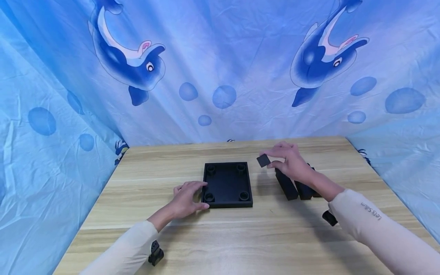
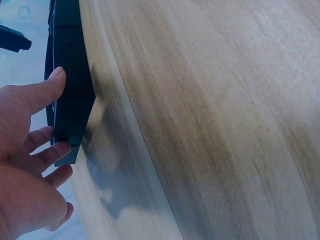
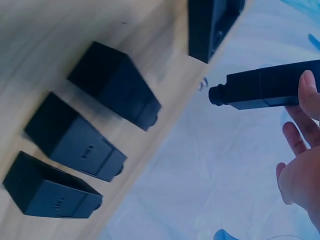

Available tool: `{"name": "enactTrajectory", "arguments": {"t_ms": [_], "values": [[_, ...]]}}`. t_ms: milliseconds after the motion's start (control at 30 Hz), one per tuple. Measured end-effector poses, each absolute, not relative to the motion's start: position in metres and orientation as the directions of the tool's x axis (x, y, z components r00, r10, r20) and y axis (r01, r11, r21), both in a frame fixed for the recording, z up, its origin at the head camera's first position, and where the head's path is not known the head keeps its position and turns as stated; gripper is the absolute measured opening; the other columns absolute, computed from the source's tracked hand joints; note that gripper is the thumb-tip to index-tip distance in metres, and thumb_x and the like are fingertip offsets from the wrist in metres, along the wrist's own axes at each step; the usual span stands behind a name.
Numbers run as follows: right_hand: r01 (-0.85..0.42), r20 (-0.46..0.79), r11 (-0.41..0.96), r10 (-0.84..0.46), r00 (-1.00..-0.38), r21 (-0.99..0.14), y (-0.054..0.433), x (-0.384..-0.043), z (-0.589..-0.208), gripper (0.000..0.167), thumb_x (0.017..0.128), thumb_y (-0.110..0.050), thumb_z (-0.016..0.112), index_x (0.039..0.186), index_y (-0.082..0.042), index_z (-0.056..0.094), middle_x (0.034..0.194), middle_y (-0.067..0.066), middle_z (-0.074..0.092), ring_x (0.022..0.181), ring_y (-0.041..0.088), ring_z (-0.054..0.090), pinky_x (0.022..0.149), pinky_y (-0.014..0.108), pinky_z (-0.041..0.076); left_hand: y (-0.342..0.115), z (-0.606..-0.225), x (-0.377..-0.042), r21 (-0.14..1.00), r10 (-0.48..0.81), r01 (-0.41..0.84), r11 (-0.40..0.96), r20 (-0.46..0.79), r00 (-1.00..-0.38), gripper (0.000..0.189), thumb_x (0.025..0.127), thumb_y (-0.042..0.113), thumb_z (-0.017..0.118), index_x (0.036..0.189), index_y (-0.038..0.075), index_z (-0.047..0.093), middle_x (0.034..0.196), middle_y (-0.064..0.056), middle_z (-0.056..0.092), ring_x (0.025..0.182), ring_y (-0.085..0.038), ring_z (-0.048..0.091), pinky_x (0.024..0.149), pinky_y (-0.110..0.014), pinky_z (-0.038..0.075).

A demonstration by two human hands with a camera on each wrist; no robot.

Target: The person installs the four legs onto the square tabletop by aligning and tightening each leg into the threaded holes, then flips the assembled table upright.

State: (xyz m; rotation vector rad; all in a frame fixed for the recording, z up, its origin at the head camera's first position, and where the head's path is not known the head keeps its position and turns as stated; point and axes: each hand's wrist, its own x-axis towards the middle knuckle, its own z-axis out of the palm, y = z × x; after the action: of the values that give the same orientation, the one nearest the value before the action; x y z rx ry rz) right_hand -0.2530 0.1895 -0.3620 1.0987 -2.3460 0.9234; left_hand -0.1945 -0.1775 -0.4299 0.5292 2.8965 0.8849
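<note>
A black square panel (image 1: 227, 183) with a raised rim and a round socket at each corner lies on the table. My left hand (image 1: 187, 200) holds its near left corner, the thumb against the near side and the fingers along the left side. Beyond the panel's right edge, my right hand (image 1: 288, 162) pinches a black square leg (image 3: 265, 87) between thumb and fingers, raised over the table. A short round peg sticks out of the leg's far end; its square end (image 1: 263, 160) faces the head camera.
Three more black legs lie side by side on the right of the table, a near one (image 3: 115, 82), a middle one (image 3: 75, 135) and an outer one (image 3: 55, 185). Blue dolphin-print curtain (image 1: 223, 57) hangs behind the wood-grain table (image 1: 223, 236) and along both sides.
</note>
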Motion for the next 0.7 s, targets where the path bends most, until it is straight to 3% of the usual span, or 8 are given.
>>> {"name": "enactTrajectory", "arguments": {"t_ms": [133,367,500,700], "values": [[-0.736,0.552,0.475,-0.487,-0.677,-0.483,0.188,-0.256,-0.352,0.045,0.075,0.001,0.078,0.117,-0.011,0.071,0.096,0.001,0.072,0.091,0.019,0.05,0.083,0.049,0.018,-0.178,-0.429,-0.194,0.551,0.347,0.305,0.777,0.03,-0.937,0.07,0.078,0.028,0.081,0.139,0.011,0.05,0.141,-0.006,0.049,0.129,-0.028,0.039,0.098,-0.053,0.017],[-0.6,0.437,0.501,-0.413,-0.799,-0.623,0.179,-0.261,-0.341,0.045,0.081,-0.007,0.076,0.125,-0.011,0.066,0.109,0.01,0.067,0.098,0.026,0.051,0.08,0.042,0.04,-0.177,-0.427,-0.196,0.544,0.349,0.303,0.783,0.02,-0.937,0.07,0.078,0.029,0.081,0.139,0.012,0.05,0.141,-0.006,0.049,0.13,-0.028,0.038,0.098,-0.054,0.017],[-0.5,0.344,0.512,-0.372,-0.862,-0.698,0.172,-0.264,-0.338,0.046,0.084,-0.015,0.075,0.128,-0.017,0.064,0.115,0.01,0.063,0.105,0.025,0.051,0.078,0.041,0.041,-0.177,-0.427,-0.196,0.542,0.351,0.305,0.783,0.02,-0.936,0.071,0.078,0.029,0.081,0.139,0.012,0.05,0.141,-0.006,0.049,0.13,-0.028,0.039,0.097,-0.054,0.017],[-0.397,0.247,0.449,-0.355,-0.901,-0.801,0.16,-0.27,-0.339,0.044,0.087,-0.023,0.073,0.13,-0.021,0.063,0.114,0.01,0.058,0.107,0.026,0.046,0.088,0.046,0.036,-0.176,-0.428,-0.196,0.545,0.346,0.294,0.785,0.007,-0.938,0.071,0.078,0.03,0.081,0.139,0.012,0.05,0.141,-0.006,0.049,0.131,-0.028,0.038,0.098,-0.054,0.016]]}}
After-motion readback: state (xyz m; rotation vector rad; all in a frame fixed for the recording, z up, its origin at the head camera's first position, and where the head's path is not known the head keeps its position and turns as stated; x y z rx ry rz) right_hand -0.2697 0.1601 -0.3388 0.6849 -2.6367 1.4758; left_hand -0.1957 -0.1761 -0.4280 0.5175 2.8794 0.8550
